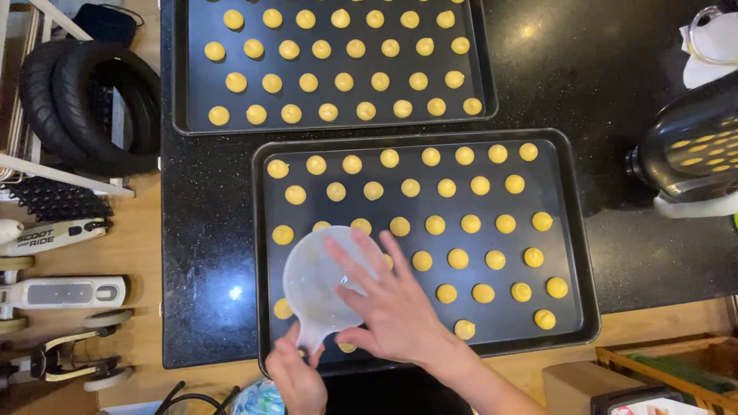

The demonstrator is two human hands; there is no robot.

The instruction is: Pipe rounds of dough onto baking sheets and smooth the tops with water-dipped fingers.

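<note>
Translucent plastic cup sits over the near baking tray; looks light, thin, slippery. Left hand pinches its short handle, the best grip I see. Right hand lies open, fingers spread on it.

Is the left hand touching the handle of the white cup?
Touching. The head view shows the left hand pinching the short handle of the white cup at its lower end, with no gap between fingers and handle, above the near tray.
</note>
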